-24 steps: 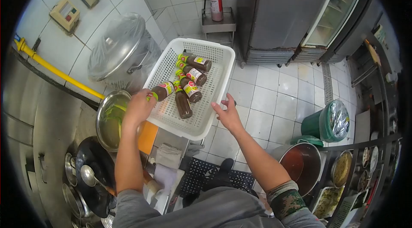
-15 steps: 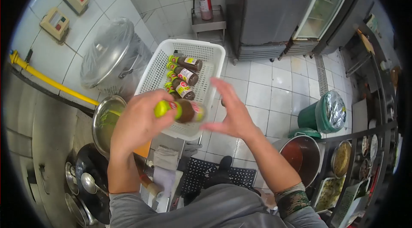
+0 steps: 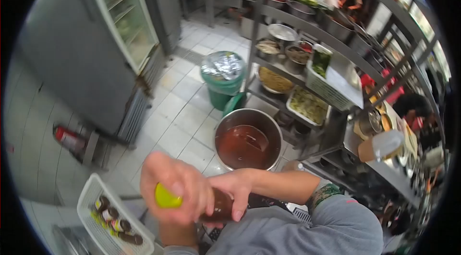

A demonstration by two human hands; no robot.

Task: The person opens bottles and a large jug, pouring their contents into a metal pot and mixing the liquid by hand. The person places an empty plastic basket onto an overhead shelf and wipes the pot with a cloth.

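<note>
In front of my chest I hold a sauce bottle (image 3: pixel 220 207) of brown liquid, tilted with its yellow-green cap toward the upper left. My left hand (image 3: pixel 175 185) is wrapped around the neck and cap end. My right hand (image 3: pixel 235 188) closes around the bottle's body, covering much of it. Just beyond my hands stands a large steel pot (image 3: pixel 274 132) with reddish-brown liquid in it. Several similar bottles (image 3: pixel 117 224) lie in a white plastic basket (image 3: pixel 86 188) at the lower left.
A green bin (image 3: pixel 222 92) with a plastic-covered top stands on the tiled floor. Metal shelving (image 3: pixel 259 19) on the right carries pans and trays of food. A fire extinguisher (image 3: pixel 69 137) and a tall fridge (image 3: pixel 57 24) are on the left. People are beyond the shelves.
My view has swung right, from the basket to the pot. My right hand, open beside the bottle before, now grips its body. My left hand still holds the cap end.
</note>
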